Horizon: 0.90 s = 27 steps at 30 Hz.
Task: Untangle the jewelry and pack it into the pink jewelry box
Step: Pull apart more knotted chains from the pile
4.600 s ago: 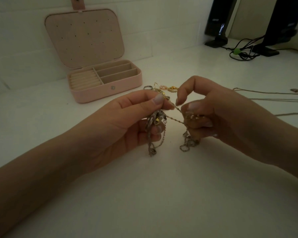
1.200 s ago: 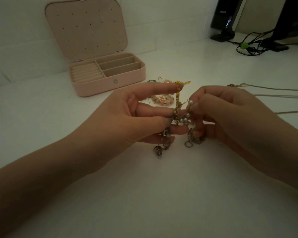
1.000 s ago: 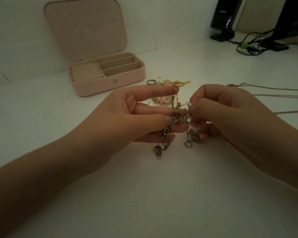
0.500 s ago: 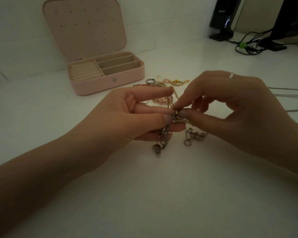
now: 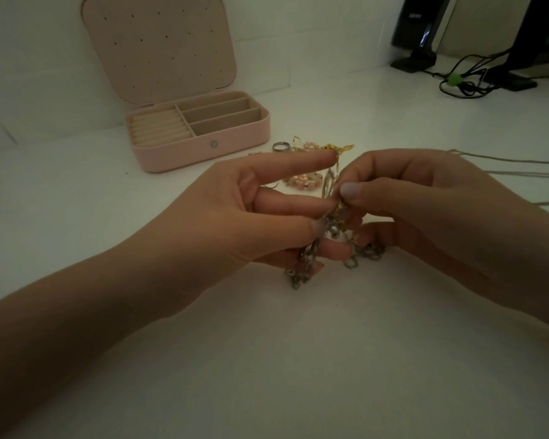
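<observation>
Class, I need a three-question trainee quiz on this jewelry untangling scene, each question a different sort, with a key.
1. True or false: the pink jewelry box stands open.
2. Which hand's thumbnail shows above the tangled chains: (a) left hand, (b) right hand?
3. Fill in: the silver ring lies on the ____ , beside the box.

Key: 1 true. 2 b. 3 table.

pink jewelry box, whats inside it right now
The pink jewelry box shows only bare ring rolls and three long slots, with no jewelry visible. The slot floors nearest the front wall are partly hidden.
</observation>
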Tool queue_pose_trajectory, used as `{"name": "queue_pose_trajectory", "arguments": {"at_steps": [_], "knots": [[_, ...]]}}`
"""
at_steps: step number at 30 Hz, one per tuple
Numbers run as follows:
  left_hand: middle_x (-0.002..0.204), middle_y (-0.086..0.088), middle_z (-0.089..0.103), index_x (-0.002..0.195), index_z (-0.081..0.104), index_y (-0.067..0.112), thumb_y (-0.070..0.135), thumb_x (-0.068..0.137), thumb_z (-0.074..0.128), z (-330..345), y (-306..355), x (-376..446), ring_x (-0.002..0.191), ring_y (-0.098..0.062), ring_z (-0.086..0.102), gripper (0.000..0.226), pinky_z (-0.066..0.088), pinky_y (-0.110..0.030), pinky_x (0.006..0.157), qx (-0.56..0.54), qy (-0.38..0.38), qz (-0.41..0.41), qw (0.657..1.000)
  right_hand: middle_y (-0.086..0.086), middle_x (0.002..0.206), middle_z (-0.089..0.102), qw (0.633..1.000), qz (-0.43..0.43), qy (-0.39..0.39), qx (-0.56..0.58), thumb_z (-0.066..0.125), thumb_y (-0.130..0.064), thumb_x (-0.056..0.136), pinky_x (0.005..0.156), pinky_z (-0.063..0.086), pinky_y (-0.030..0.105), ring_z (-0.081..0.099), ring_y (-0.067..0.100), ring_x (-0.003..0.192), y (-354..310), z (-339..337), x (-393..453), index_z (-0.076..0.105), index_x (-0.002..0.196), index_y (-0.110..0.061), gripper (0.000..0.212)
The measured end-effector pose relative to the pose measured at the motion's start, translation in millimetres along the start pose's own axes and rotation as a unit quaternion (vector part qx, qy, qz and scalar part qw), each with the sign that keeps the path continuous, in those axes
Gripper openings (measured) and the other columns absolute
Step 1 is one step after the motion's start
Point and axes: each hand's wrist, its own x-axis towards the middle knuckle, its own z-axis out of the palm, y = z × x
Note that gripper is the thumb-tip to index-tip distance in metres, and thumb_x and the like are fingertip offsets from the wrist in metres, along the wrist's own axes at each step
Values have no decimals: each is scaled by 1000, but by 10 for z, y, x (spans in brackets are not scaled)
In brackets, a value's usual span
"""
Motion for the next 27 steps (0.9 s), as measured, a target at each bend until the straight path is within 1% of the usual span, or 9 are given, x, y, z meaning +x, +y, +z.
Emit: {"name": "queue_pose_trajectory", "arguments": {"at_steps": [3,7,12,15,17,19,20,24,27], "knots": [[89,-3,76,116,62,29,1,68,63,-32,-7,2,76,-23,74,56,57,-25,59,-2,-6,2,1000,1,71,67,1000,4,-5,3,63,-24,69,57,51,19,61,8,66,-12,-1,-12,68,77,-12,15],[91,-9,75,115,63,27,-1,68,62,-47,3,13,74,-25,74,54,56,-24,56,-19,-17,-1,1000,2,73,71,999,-19,9,-29,64,-27,69,61,53,20,65,9,68,-12,2,-17,68,82,-13,20],[86,-11,75,109,64,17,0,68,62,-63,10,12,65,-23,73,45,54,-22,52,-19,-32,-8,999,-4,62,67,991,-92,30,-96,59,-29,72,58,48,14,59,1,57,-23,42,-26,64,83,-13,20],[82,-12,75,103,61,11,-1,67,62,-64,3,9,55,-20,69,38,52,-22,48,-26,-30,-17,999,-7,60,66,990,-104,23,-94,57,-29,73,56,46,12,60,0,56,-15,65,-27,62,84,-13,19],[84,-17,73,95,60,10,3,67,65,-62,-10,15,50,-18,65,30,50,-22,48,-30,-24,-17,999,-8,61,66,987,-117,26,-110,60,-28,79,56,46,11,61,0,57,2,67,-23,62,85,-15,15],[89,-19,72,88,61,15,9,67,68,-76,-40,36,53,-14,64,23,50,-21,51,-5,-13,-8,1000,-8,66,66,976,-146,37,-157,64,-27,86,58,46,10,61,1,60,23,53,-21,63,85,-18,8],[93,-19,72,86,63,19,11,69,68,-89,-55,45,56,-12,64,19,50,-20,54,19,-7,0,1000,-7,70,66,971,-157,42,-176,62,-25,85,59,47,10,61,2,62,29,44,-20,63,85,-20,5],[101,-14,72,88,67,27,14,76,66,-125,-86,47,67,-9,67,17,50,-20,62,43,-6,9,999,-8,77,66,959,-181,57,-208,62,-23,84,61,53,20,63,5,69,39,29,-28,63,87,-23,3],[102,-16,72,90,67,20,1,80,66,-110,-76,54,64,-9,67,22,51,-19,59,3,0,-6,1000,-8,82,64,947,-207,69,-237,64,-32,86,65,55,29,65,14,78,49,22,-31,57,91,-23,13]]}}
